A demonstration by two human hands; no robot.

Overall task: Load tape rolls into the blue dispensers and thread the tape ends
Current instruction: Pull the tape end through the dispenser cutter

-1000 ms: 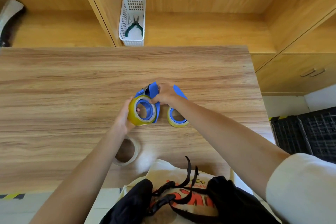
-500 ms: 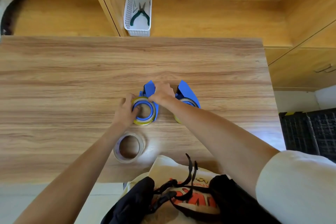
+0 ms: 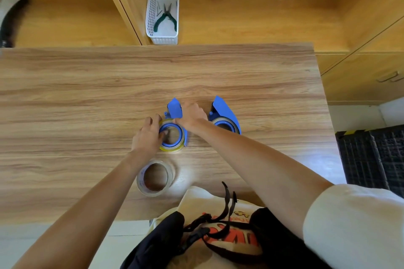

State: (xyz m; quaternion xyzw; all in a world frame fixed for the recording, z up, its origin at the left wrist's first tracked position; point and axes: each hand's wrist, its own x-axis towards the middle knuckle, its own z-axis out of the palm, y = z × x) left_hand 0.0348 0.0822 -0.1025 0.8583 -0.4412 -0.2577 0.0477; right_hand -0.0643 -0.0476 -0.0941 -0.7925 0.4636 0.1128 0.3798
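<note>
Tape roll (image 3: 172, 148), yellowish with blue core, sits in the left blue dispenser (image 3: 175, 108) mid-table. Left hand (image 3: 147, 135) curls around its rim; right hand (image 3: 190, 114) pinches closed at the dispenser's top. Second loaded dispenser (image 3: 225, 113) lies just right.

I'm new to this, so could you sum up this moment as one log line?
left hand: on yellow tape roll | right hand: at left dispenser top | right dispenser: loaded | clear roll: untouched
</note>
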